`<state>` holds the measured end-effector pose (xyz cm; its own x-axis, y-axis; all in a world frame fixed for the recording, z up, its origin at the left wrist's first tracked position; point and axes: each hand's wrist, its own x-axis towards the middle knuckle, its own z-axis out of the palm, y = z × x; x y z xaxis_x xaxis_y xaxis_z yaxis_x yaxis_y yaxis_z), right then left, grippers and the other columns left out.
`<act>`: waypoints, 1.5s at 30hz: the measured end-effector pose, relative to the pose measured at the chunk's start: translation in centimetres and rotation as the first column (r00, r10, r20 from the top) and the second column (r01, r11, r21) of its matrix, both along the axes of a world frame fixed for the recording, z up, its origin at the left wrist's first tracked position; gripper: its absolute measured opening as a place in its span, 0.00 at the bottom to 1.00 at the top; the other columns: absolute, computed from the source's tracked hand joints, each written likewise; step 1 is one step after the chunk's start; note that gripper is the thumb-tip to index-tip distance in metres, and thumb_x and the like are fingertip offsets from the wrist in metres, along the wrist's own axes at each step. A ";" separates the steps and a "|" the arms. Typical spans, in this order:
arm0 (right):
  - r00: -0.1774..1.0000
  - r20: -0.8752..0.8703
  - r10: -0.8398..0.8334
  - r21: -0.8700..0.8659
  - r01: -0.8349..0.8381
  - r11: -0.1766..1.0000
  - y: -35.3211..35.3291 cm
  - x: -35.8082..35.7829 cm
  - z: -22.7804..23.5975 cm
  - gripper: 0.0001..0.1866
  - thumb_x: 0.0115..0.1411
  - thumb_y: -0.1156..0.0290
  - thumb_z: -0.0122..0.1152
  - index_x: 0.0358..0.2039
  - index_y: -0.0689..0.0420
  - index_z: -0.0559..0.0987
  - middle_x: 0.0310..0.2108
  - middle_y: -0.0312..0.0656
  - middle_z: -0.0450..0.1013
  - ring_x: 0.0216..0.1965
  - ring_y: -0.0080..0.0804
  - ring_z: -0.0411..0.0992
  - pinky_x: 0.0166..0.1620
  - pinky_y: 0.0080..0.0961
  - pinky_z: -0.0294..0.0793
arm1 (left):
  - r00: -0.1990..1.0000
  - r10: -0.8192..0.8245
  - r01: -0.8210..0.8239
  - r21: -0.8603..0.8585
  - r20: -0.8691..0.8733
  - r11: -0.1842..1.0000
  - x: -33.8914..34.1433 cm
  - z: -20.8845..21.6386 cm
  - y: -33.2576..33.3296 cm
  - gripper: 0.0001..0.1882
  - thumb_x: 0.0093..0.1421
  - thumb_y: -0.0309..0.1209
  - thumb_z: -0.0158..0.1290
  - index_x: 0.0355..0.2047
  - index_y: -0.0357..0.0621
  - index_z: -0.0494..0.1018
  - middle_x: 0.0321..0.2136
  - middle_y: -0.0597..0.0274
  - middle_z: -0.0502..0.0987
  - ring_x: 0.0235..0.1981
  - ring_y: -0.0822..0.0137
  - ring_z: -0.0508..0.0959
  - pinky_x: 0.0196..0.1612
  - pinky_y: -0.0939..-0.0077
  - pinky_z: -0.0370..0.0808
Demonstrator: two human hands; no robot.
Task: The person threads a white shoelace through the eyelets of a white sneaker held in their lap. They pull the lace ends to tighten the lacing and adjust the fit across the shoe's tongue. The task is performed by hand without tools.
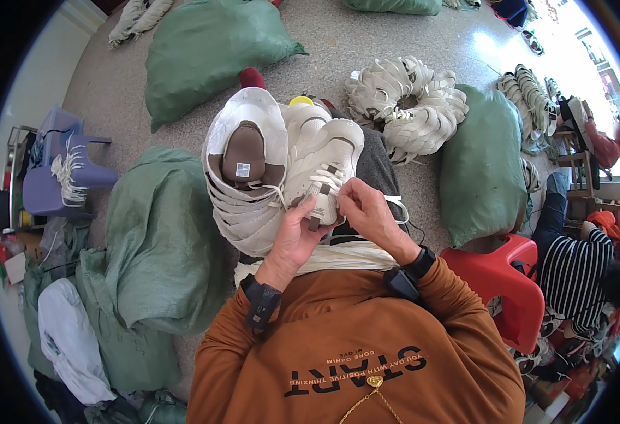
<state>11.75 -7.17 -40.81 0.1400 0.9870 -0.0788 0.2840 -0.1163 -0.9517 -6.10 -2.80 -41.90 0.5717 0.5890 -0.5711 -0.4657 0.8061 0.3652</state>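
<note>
A cream shoe upper [331, 152] with a brown pull loop lies across my lap, its toe pointing away from me. My left hand [294, 239] grips it by the tongue end, the thumb on the tongue. At its right edge my right hand [371, 215] is closed in a pinch beside the eyelets. A white shoelace [395, 205] runs out past that hand; the pinched part is hidden by the fingers. Left of the upper sits a nested stack of white shoe uppers [243, 212], the top one showing a brown lining and a white label.
Green sacks [176, 233] stand at the left, with another sack [483, 169] at the right. A ring of shoe uppers [412, 106] lies on the floor ahead. A red stool [504, 283] is near my right elbow; a purple chair [63, 169] holds white laces. People sit at the far right.
</note>
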 end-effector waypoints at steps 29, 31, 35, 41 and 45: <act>0.968 -0.248 0.048 -0.182 -0.095 0.979 0.7 0.9 -0.5 0.08 0.71 0.71 0.54 0.37 0.62 0.74 0.25 0.33 0.73 0.25 0.16 0.69 0.29 0.16 0.70 | 0.998 -0.040 0.040 0.003 0.047 0.999 -0.4 -0.6 0.3 0.20 0.69 0.37 0.53 0.58 0.47 0.70 0.53 0.60 0.76 0.55 0.61 0.76 0.61 0.50 0.72; 0.979 -0.193 0.071 -0.182 -0.106 0.978 1.0 0.9 -0.4 0.07 0.71 0.72 0.54 0.36 0.62 0.74 0.25 0.33 0.72 0.25 0.16 0.69 0.29 0.15 0.70 | 0.998 -0.052 0.051 0.030 0.037 0.998 -0.4 -0.7 0.3 0.20 0.69 0.36 0.53 0.58 0.47 0.70 0.53 0.61 0.77 0.55 0.62 0.76 0.61 0.50 0.72; 0.963 -0.250 0.103 -0.148 -0.143 0.979 1.8 0.3 0.9 0.05 0.69 0.74 0.56 0.35 0.62 0.74 0.24 0.33 0.72 0.25 0.17 0.70 0.29 0.18 0.72 | 0.998 -0.065 0.063 0.088 0.019 0.994 -0.4 -0.9 0.2 0.20 0.68 0.36 0.53 0.58 0.48 0.70 0.53 0.63 0.77 0.55 0.64 0.76 0.60 0.51 0.72; 0.991 0.124 0.052 0.129 -0.068 0.989 1.3 -0.1 1.0 0.06 0.61 0.76 0.61 0.37 0.63 0.75 0.28 0.50 0.76 0.31 0.52 0.76 0.35 0.39 0.75 | 0.999 -0.045 0.043 0.069 0.025 0.997 -0.3 -1.0 0.2 0.21 0.67 0.35 0.55 0.59 0.49 0.70 0.53 0.64 0.77 0.55 0.65 0.76 0.61 0.51 0.72; 0.962 0.270 0.048 0.224 -0.112 0.968 2.1 -0.2 0.6 0.07 0.60 0.77 0.59 0.40 0.61 0.75 0.31 0.50 0.75 0.33 0.54 0.76 0.36 0.42 0.75 | 0.999 -0.039 0.037 0.076 0.023 0.996 -0.1 -1.1 0.2 0.22 0.67 0.33 0.56 0.60 0.51 0.69 0.55 0.66 0.76 0.56 0.66 0.75 0.61 0.49 0.70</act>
<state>11.57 -5.06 -40.25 0.0441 0.9817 0.1854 0.5248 0.1352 -0.8405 -6.19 -2.57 -42.99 0.6077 0.6075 -0.5116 -0.4446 0.7940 0.4146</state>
